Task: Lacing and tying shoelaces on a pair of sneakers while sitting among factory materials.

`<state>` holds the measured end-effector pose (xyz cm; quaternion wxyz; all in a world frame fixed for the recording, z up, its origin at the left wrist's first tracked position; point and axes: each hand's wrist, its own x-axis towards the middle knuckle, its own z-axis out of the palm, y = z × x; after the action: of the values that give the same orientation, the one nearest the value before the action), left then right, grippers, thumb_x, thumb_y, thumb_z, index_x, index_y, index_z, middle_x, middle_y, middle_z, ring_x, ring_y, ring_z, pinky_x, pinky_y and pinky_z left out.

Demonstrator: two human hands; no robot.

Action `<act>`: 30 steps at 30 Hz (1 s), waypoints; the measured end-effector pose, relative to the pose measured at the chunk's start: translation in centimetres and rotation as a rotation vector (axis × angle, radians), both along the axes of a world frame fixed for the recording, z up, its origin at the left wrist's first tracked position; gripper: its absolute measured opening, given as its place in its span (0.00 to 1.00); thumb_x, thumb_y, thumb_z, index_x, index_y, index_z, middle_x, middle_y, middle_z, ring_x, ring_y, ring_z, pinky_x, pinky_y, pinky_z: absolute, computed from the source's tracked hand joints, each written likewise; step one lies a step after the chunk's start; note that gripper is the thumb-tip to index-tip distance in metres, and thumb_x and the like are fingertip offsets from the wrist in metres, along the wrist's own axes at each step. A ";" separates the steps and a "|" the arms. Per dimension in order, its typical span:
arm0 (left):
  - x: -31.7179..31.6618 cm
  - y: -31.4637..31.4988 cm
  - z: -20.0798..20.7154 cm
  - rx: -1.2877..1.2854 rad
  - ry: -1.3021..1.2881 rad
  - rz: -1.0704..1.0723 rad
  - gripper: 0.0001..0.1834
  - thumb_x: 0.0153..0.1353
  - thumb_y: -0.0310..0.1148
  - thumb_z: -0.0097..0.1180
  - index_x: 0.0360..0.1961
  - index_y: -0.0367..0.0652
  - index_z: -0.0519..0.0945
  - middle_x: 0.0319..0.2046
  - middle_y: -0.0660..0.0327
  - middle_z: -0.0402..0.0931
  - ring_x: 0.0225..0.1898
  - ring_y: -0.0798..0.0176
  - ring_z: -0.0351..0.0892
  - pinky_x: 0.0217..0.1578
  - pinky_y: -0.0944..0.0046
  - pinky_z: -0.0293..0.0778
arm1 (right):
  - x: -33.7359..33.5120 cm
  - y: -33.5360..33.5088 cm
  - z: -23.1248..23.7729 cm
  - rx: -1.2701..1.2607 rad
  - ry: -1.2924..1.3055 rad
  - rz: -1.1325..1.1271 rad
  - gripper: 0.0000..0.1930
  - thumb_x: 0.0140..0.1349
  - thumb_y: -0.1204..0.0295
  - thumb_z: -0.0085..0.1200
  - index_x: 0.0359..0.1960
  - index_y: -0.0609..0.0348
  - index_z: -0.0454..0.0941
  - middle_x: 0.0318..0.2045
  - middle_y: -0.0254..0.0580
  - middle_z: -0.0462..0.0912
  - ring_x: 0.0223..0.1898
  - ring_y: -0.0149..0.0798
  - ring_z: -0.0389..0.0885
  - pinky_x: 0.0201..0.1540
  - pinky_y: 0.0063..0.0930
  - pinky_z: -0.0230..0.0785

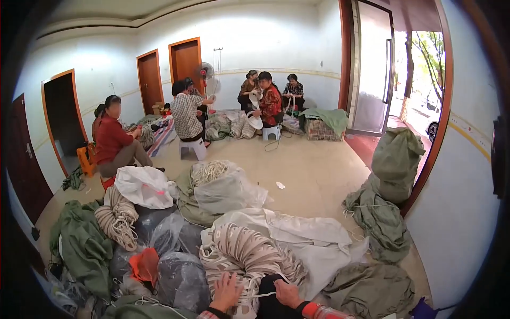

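My left hand lies on a stack of nested beige and white strappy pieces at the lower middle, fingers spread. They look like shoe uppers, curved into a long bundle. A thin white strip stretches from beside my left hand to my right hand, whose fingers are closed on its end. Dark cloth shows between my hands, under the strip. Whether the strip passes beneath my left palm is hidden.
Clear plastic bags, an orange-red bag and green sacks lie to the left. A white sack spreads behind the bundle; an olive sack is at right. Several seated people work farther back. An open doorway stands at far right.
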<state>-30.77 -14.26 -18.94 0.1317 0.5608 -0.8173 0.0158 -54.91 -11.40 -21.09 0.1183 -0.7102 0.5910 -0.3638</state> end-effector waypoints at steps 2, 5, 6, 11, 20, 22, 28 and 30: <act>0.2 1.9 3.5 -0.039 0.032 -0.267 0.28 0.58 0.45 0.46 0.55 0.40 0.64 0.52 0.48 0.64 0.56 0.50 0.61 0.54 0.56 0.58 | -0.1 -0.4 -0.4 -0.033 0.000 0.028 0.04 0.58 0.69 0.46 0.30 0.55 0.70 0.20 0.49 0.75 0.21 0.53 0.75 0.21 0.43 0.66; 2.0 5.2 2.4 0.468 0.041 -0.677 0.29 0.62 0.47 0.42 0.60 0.42 0.60 0.61 0.53 0.56 0.62 0.49 0.53 0.59 0.49 0.50 | 0.1 0.1 0.9 -0.053 -0.049 0.100 0.04 0.58 0.70 0.46 0.29 0.56 0.69 0.20 0.49 0.74 0.21 0.53 0.75 0.21 0.44 0.65; 1.7 5.0 3.1 0.634 0.075 -0.739 0.30 0.62 0.49 0.42 0.61 0.43 0.59 0.62 0.53 0.54 0.64 0.48 0.49 0.61 0.47 0.46 | -0.4 0.0 -0.4 -0.048 0.009 0.102 0.04 0.58 0.70 0.46 0.30 0.56 0.69 0.20 0.49 0.75 0.22 0.53 0.75 0.22 0.44 0.65; 2.2 6.7 1.4 0.392 0.180 -1.057 0.28 0.59 0.40 0.47 0.59 0.38 0.60 0.57 0.47 0.58 0.60 0.44 0.56 0.59 0.47 0.52 | 0.0 2.5 4.6 0.156 0.035 0.089 0.10 0.61 0.69 0.43 0.40 0.58 0.72 0.30 0.54 0.76 0.31 0.54 0.74 0.30 0.44 0.67; 1.3 10.2 0.6 0.191 0.451 -0.792 0.15 0.53 0.24 0.52 0.43 0.36 0.74 0.46 0.48 0.70 0.52 0.45 0.66 0.53 0.47 0.62 | -0.2 0.9 0.5 -0.009 -0.050 0.111 0.03 0.57 0.73 0.45 0.29 0.58 0.69 0.20 0.50 0.73 0.24 0.55 0.75 0.23 0.45 0.65; 1.7 10.4 -0.9 0.380 0.385 -0.776 0.18 0.53 0.25 0.51 0.47 0.35 0.72 0.51 0.45 0.66 0.57 0.44 0.61 0.56 0.46 0.57 | -0.1 1.0 -0.3 0.011 -0.004 0.111 0.03 0.57 0.73 0.46 0.29 0.58 0.69 0.20 0.49 0.73 0.24 0.55 0.75 0.24 0.44 0.65; 2.6 7.4 2.4 0.626 0.293 -1.010 0.22 0.58 0.36 0.48 0.53 0.36 0.68 0.56 0.43 0.60 0.59 0.42 0.55 0.57 0.46 0.55 | 0.4 1.2 0.3 0.031 0.030 0.113 0.04 0.58 0.72 0.47 0.30 0.58 0.70 0.19 0.51 0.74 0.24 0.54 0.75 0.25 0.43 0.66; 2.0 5.3 2.4 0.777 0.309 -1.059 0.16 0.61 0.35 0.44 0.45 0.37 0.73 0.41 0.46 0.72 0.44 0.43 0.69 0.46 0.48 0.66 | 0.5 1.3 0.2 0.060 0.036 0.110 0.04 0.58 0.72 0.47 0.30 0.57 0.70 0.20 0.51 0.74 0.25 0.54 0.75 0.25 0.43 0.66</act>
<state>-28.75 -8.96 -16.51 0.0258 0.0870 -0.9001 -0.4262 -54.38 -10.08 -20.92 0.1488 -0.7441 0.5637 -0.3262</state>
